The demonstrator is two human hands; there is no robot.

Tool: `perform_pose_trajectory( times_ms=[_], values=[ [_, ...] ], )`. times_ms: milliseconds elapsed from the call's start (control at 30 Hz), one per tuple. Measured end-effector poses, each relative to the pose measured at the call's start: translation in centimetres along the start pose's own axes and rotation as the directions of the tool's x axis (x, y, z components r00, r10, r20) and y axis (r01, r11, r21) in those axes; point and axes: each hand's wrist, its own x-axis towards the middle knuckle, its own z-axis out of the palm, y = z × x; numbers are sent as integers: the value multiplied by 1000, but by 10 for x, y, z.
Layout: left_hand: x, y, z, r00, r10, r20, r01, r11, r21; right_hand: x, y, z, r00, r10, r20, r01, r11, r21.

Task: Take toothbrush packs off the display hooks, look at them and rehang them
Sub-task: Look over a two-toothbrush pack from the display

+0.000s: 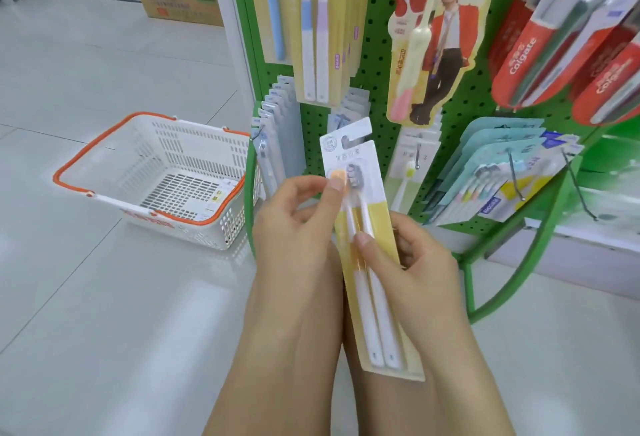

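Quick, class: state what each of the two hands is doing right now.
Left hand: pinches the toothbrush pack near its top.
Right hand: grips the same pack at its middle.

Bare forearms and hands (no sleeves, rings or watch visible).

toothbrush pack (372, 228) | white-and-yellow card, two white brushes under clear blister | off hook, near upright, top leaning left | before green pegboard display (381, 96)
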Motion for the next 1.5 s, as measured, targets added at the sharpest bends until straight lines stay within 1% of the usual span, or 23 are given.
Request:
perform_pose_trajectory(
  times_ms=[67, 133, 200, 300, 500, 633, 733, 800, 900, 967, 1033, 1067, 1100, 1200, 1267, 1367, 1500],
  values=[
    [-3, 5, 3, 1000, 8, -11, -8, 1000, 29, -1, -2, -1, 998, -64, -21, 61, 990, -126],
    [-4, 9, 4, 999, 19, -34, -17, 998, 63, -2, -5, -1, 993, -119, -23, 112, 971, -213],
    [-2, 10, 2, 999, 3, -54, 0, 998, 68, -3, -7, 1, 986, -168, -12, 160, 960, -230],
    [-1, 11, -1, 997, -28, -71, 30, 999, 30, -5, -10, 4, 974, -225, 21, 223, 947, -233],
    [0, 9, -4, 995, -51, -87, 49, 999, -21, -5, -7, 6, 971, -237, 36, 238, 934, -267],
    [-1, 8, -3, 997, -39, -68, 38, 999, -26, -3, -4, 5, 976, -219, 11, 216, 955, -204],
    [-1, 7, -2, 998, 7, -54, -7, 1000, -15, -4, -4, 6, 979, -203, 11, 201, 965, -167],
    [-1, 5, -2, 998, 62, -18, -62, 998, 20, -3, -5, 6, 985, -171, -6, 170, 982, -81],
    [0, -3, -3, 994, 96, 57, -99, 994, 41, 0, -3, 5, 994, -69, -80, 79, 989, 125],
    [0, -10, -6, 986, 52, 161, -57, 998, 31, 3, 2, 3, 993, 28, -115, 4, 964, 265],
    [-2, -15, -9, 942, -13, 334, -1, 999, 42, 5, 7, 2, 985, 128, -116, -74, 919, 388],
    [-4, -15, -10, 918, -25, 396, 3, 998, 58, 6, 8, 3, 980, 167, -105, -107, 898, 426],
    [-6, -14, -10, 907, -24, 421, -9, 997, 75, 7, 9, 3, 976, 195, -96, -133, 885, 446],
    [-11, -13, -9, 921, 40, 388, -98, 987, 130, 12, 9, 3, 963, 237, -132, -152, 875, 460],
    [-13, -12, -8, 930, 74, 361, -146, 973, 176, 18, 4, 1, 962, 202, -185, -106, 897, 429],
    [-15, -10, -8, 939, 91, 332, -174, 958, 229, 29, -9, 1, 964, 140, -227, -47, 927, 372],
    [-16, -10, -6, 938, 113, 327, -206, 941, 267, 39, -13, 7, 946, 159, -283, -66, 947, 315]
  ],
)
